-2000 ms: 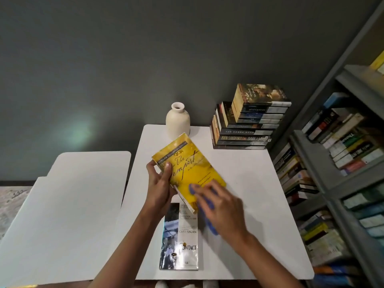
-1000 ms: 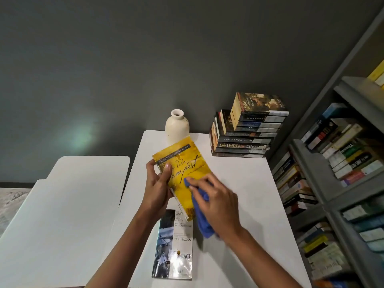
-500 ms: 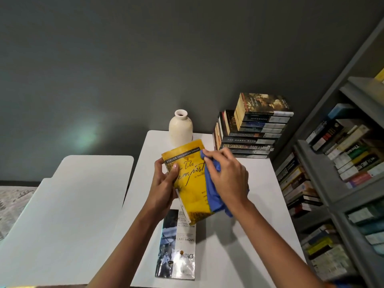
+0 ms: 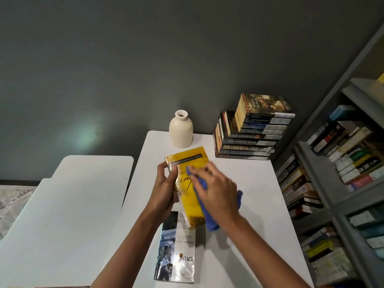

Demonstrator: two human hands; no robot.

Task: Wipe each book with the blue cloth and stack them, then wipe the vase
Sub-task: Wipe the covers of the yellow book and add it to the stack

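Note:
My left hand (image 4: 166, 183) grips the left edge of a yellow paperback (image 4: 188, 163), held tilted above the white table (image 4: 259, 194). My right hand (image 4: 216, 190) presses the blue cloth (image 4: 209, 219) onto the book's cover, fingers spread over it; the cloth hangs out below and to the right of the palm. A silver-and-blue paperback (image 4: 176, 252) lies flat near the table's front edge, partly under the yellow one. A cream vase (image 4: 181, 132) stands at the table's back edge. A tall stack of books (image 4: 249, 138) sits at the back right corner.
A second white table (image 4: 62, 204) stands to the left, across a narrow gap. A grey bookshelf (image 4: 332, 204) packed with books rises on the right. A dark grey wall runs behind the tables.
My right hand with the cloth has swept from the book's lower part up to its top right, then leftward across the cover. The yellow book has stayed in my left hand.

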